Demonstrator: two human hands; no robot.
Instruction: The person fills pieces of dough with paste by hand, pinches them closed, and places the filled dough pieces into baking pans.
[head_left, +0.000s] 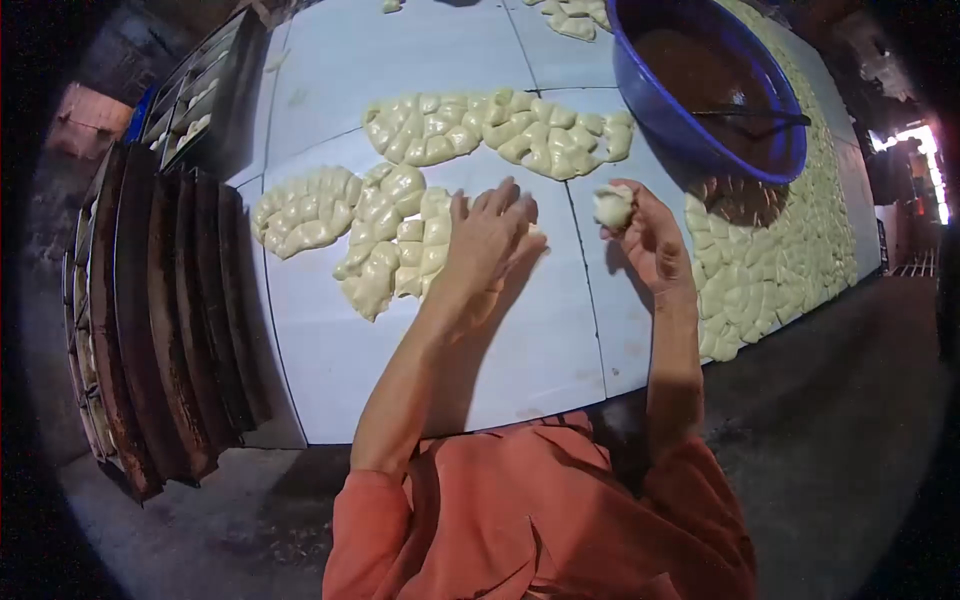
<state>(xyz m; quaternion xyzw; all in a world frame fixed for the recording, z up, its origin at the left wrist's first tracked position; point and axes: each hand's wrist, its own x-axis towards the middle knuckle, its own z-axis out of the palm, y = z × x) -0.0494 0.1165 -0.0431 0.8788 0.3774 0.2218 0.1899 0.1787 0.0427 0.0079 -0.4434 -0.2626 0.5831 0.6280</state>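
My right hand (652,235) is closed around a pale dough ball (613,206), raised just over the white table. Stretched out and slightly blurred, the fingers of my left hand (490,228) lie over the right edge of a patch of dough pieces (433,240). What is under that palm is hidden. Further left, more glossy dough pieces (308,208) sit pressed side by side. Two more clusters of dough pieces (425,128) lie beyond my hands.
A blue tub (650,85) holding brown filling and a dark-handled tool stands at the far right. Flattened dough pieces (770,275) cover the table's right side. Dark metal trays (165,320) stack along the left, beside a rack (205,100) with dough. The white tabletop (520,350) has seams.
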